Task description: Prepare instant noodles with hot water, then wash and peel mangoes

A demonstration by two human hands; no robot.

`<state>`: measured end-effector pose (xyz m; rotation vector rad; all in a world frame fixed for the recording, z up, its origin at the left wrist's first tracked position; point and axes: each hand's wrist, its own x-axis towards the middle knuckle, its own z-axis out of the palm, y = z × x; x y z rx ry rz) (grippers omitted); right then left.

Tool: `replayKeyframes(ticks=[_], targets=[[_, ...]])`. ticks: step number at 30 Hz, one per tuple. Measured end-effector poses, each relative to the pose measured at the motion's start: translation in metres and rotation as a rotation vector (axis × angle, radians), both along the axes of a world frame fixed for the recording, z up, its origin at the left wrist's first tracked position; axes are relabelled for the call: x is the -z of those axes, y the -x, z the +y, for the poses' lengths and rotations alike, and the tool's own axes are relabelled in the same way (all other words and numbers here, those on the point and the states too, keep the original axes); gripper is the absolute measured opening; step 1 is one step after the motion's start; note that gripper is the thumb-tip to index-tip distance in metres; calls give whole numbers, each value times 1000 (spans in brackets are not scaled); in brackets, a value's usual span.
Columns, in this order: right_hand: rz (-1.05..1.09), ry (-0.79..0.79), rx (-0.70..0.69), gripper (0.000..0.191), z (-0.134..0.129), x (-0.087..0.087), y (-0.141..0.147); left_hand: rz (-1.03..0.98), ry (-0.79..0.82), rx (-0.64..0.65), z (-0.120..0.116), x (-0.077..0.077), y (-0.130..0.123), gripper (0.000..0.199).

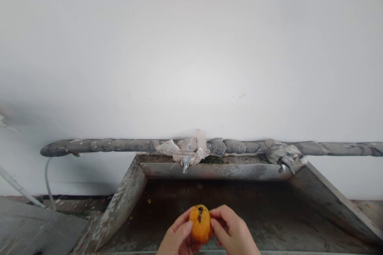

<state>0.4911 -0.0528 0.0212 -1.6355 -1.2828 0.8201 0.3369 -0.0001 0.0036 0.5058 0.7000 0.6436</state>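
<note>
An orange-yellow oval fruit (203,229) with dark spots on its upper side is held up over the near part of a metal trough sink (118,203). My left hand (177,234) is closed on the fruit's left side, thumb in front and fingers curling underneath. On the opposite side, the thumb and fingertips of my right hand (234,231) pinch at the fruit's edge. The fruit's exact kind is not clear, and its underside is partly hidden by my fingers.
A wrapped grey pipe (125,145) runs along the white wall (191,55) above the sink's back edge. Two taps, one at the middle (185,164) and one at the right (286,165), stick out over it. A grey metal sheet (36,227) lies at lower left.
</note>
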Motion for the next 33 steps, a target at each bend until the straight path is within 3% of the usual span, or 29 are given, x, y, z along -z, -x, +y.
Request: replayKeyframes(ticks=[5, 11, 17, 22, 28, 30, 33], targets=[[-267, -196, -1, 20, -1, -4, -1, 34, -113, -33, -1, -3, 0, 57], [-243, -154, 15, 12, 4, 4, -1, 81, -107, -24, -3, 3, 1, 54], [138, 65, 49, 7, 10, 18, 4, 73, -104, 34, 1, 8, 2, 60], [414, 81, 97, 16, 13, 22, 9, 24, 38, 43, 1, 11, 3, 55], [1090, 29, 79, 27, 11, 19, 9, -111, 305, 134, 6, 4, 0, 40], [1126, 11, 89, 23, 10, 21, 9, -141, 333, 141, 8, 2, -2, 39], [984, -20, 110, 16, 7, 20, 9, -105, 367, 94, 8, -2, -3, 34]])
